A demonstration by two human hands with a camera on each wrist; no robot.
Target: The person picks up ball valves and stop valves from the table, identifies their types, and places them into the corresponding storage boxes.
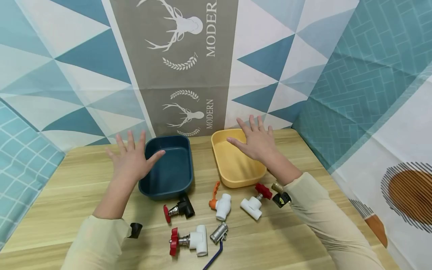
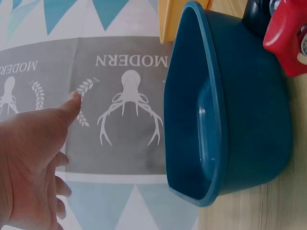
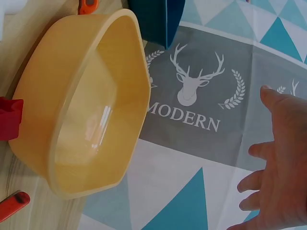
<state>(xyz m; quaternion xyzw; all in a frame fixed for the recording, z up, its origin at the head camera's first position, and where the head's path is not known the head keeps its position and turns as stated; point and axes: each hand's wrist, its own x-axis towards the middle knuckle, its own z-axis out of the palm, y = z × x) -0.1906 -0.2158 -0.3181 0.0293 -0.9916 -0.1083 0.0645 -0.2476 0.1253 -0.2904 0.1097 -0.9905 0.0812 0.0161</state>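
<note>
My left hand (image 1: 129, 161) is held up with its fingers spread, overlapping the left rim of a dark blue bin (image 1: 168, 165) in the head view. In the left wrist view its thumb points past the bin's open top, and the palm holds nothing. Over the right side of a yellow bin (image 1: 236, 159) is my right hand (image 1: 258, 142), its fingers also spread and nothing in its grasp. Both bins are open-topped, and their visible floors are bare.
In front of the bins lie a black valve (image 1: 185, 207) with a red handwheel, a white ball valve (image 1: 223, 207) with an orange lever, two white valves (image 1: 199, 240) with red handwheels, and a metal valve (image 1: 219, 232) with a blue lever. A brass fitting (image 1: 277, 187) lies by the right sleeve.
</note>
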